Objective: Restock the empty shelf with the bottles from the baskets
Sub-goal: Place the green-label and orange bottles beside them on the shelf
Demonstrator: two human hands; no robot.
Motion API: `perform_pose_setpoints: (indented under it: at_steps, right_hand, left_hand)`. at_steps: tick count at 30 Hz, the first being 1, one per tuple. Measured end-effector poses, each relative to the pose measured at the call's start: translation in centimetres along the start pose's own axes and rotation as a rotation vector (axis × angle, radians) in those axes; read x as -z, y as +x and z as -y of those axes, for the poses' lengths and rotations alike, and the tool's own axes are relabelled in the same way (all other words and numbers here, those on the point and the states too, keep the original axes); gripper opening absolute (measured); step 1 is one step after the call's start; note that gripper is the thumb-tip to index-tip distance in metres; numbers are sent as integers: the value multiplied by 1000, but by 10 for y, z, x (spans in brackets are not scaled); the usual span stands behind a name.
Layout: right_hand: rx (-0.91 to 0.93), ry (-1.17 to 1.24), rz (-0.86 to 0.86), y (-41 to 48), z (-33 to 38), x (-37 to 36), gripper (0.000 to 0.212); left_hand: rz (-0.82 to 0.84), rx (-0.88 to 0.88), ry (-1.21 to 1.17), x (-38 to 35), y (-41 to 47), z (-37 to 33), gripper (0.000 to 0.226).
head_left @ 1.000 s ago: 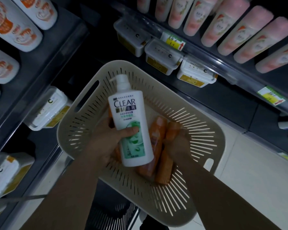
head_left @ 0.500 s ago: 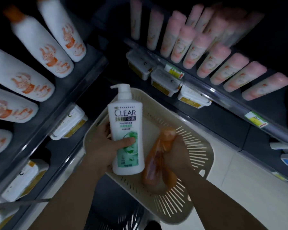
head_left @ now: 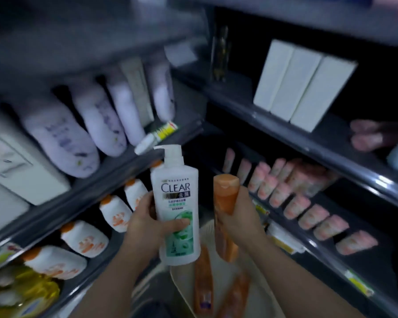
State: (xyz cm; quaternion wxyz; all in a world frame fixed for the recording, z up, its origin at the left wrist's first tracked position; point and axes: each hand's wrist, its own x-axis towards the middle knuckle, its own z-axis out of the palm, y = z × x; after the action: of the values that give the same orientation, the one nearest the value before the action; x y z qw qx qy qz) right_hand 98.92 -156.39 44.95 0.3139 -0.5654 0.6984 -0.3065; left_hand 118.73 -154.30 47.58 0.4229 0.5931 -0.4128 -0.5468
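My left hand (head_left: 147, 223) grips a white pump bottle (head_left: 177, 203) labelled CLEAR with a green lower label, held upright in front of the shelves. My right hand (head_left: 239, 216) grips an orange bottle (head_left: 225, 196) upright, cap up, just right of the white one. Below both hands sits the beige basket (head_left: 257, 292), with two more orange bottles (head_left: 203, 283) lying in it. A dark stretch of shelf (head_left: 246, 92) shows at the upper middle, left of three white boxes.
Pale lilac bottles (head_left: 97, 120) stand on the upper left shelf, white bottles with orange caps (head_left: 83, 239) below them. Pink bottles (head_left: 308, 210) fill the right lower shelf. White boxes (head_left: 301, 86) stand upper right. Yellow packs (head_left: 21, 288) lie at bottom left.
Both hands have risen out of the basket, the right one lifting an orange bottle upright. My view has swung up from the basket to higher shelves.
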Motion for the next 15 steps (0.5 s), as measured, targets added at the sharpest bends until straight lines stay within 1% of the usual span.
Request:
perform_pose_setpoints:
  at_steps: [3,9,13,15]
  right_hand:
    - [159,10,-37,3,63,22,23]
    - [317,61,-18,-3,183,62,28]
    - [425,125,-22,-16,258,89,25]
    - [488,110,-9,-24,291,103,30]
  left_hand:
    - [-69,-89,3,20,-18,-47,69]
    - [-199,-283,-6,53,-68,-133,69]
    - [-272,-355,-23,74,-96,-180,81]
    - [-308,-399,-19,83,-109,-203,84]
